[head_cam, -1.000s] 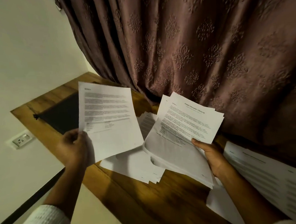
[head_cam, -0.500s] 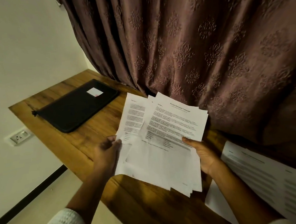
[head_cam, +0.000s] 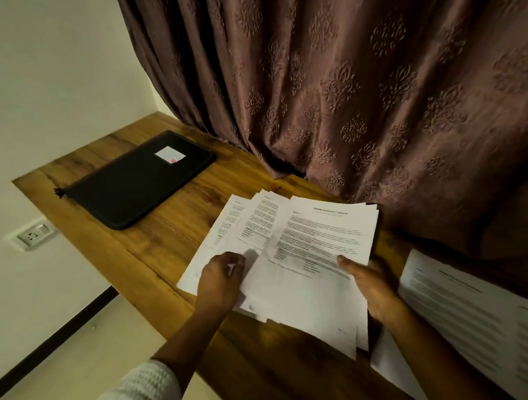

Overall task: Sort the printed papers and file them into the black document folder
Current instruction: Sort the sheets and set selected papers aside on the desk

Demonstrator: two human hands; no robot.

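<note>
- Far left: wall socket (head_cam: 33,235), on the wall below the table (head_cam: 166,236) edge. No part in the job.
- black document folder (head_cam: 132,183): flat on the table's back-left, looks closed, white label (head_cam: 170,154) on top. Well apart from the sheets; prob. nothing filed yet.
- left hand (head_cam: 221,276): back up, fingers curled onto the fan's left sheets, seems to pinch them low down. Forearm comes from bottom-left.
- printed papers (head_cam: 303,259): uneven fan btwn both hands, near the curtain (head_cam: 343,102). Can't tell if resting on the wood or just above it.
- Step, I'd say: squaring the fan. Ease both grips, tap one long edge on the wood, keep the titled pg on top, don't crease corners.
- right hand (head_cam: 370,283): thumb on the top sheet, fingers under, clamping the stack's right side; wrist angled inward.
- Far right: second pile (head_cam: 467,317) of printed sheets on the table, likely needs sorting too.
</note>
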